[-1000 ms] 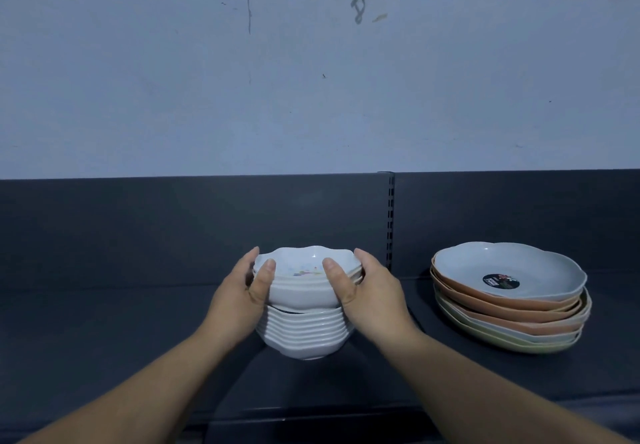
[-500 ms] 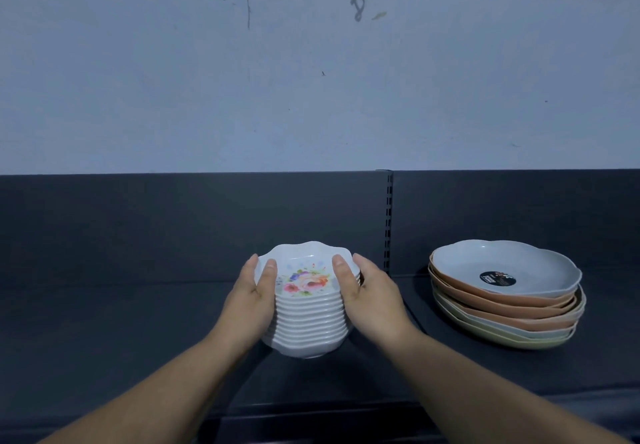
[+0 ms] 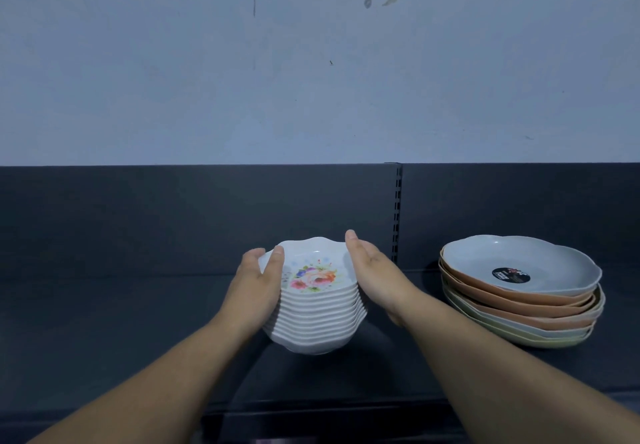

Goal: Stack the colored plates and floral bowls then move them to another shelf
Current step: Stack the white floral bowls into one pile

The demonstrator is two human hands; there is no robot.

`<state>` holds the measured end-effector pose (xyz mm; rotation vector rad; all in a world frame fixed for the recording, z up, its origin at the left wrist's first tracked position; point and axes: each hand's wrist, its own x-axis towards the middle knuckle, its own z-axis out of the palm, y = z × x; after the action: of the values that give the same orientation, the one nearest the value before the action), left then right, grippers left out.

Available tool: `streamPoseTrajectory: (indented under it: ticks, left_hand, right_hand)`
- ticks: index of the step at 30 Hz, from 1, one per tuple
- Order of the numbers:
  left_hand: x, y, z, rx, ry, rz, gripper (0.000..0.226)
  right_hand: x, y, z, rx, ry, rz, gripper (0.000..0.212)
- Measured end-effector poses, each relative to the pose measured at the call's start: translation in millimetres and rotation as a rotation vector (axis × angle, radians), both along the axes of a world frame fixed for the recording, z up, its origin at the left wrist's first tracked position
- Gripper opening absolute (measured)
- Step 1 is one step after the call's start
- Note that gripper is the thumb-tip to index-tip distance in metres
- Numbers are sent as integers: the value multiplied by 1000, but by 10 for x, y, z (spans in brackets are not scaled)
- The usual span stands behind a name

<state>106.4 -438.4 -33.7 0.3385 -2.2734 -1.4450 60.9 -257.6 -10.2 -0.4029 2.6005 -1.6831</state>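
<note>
A stack of several white scalloped bowls point(image 3: 317, 319) stands on the dark shelf point(image 3: 104, 322) at the centre, and the top bowl shows a flower print inside. My left hand point(image 3: 256, 287) grips the stack's left side, thumb over the top rim and fingers round the outside. My right hand point(image 3: 375, 279) is at the stack's right side with straight fingers and the palm facing the bowls; I cannot tell whether it touches them. To the right, a stack of coloured plates point(image 3: 519, 300) rests on the shelf, topped by a pale grey-blue plate with a round black sticker.
A slotted upright post point(image 3: 398, 208) divides the dark back panel just behind and right of the bowls. A pale wall point(image 3: 311, 80) rises above the panel. Bare shelf surface stretches out to the left of the bowls, and there is a gap between bowls and plates.
The top bowl, held raised a second ago, has come down into the stack. My right hand has let go of the rim and straightened. The left hand stays on the stack.
</note>
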Motion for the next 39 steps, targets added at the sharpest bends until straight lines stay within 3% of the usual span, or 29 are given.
streamPoseTrajectory:
  ticks: [5,7,14,24,28,32,39]
  left_hand:
    - [44,18,86,-107,-36,25,67]
    - [76,25,126,-191,-57,27,69]
    - [202,161,104,-406,41,39,69]
    - [245,220,112,-472,21,31,63]
    - [274,252,132,-469,46,8,54]
    - [258,208,113,-450,38,18,60]
    - [325,314,101,-584,268,-21,60]
  right_hand:
    - [-125,-60,-79,39,33,-26,113]
    - [-125,-67,-98,48,33,-26,117]
    - [128,36,-156,14,95,-32,75]
    - [104,40,-246,-23,89,-14,84]
    - [147,36,-236,-48,80,-31,82]
    - [218,60,-216,-100,94,-59,71]
    - [279,142,-198,-82,148,-187,64]
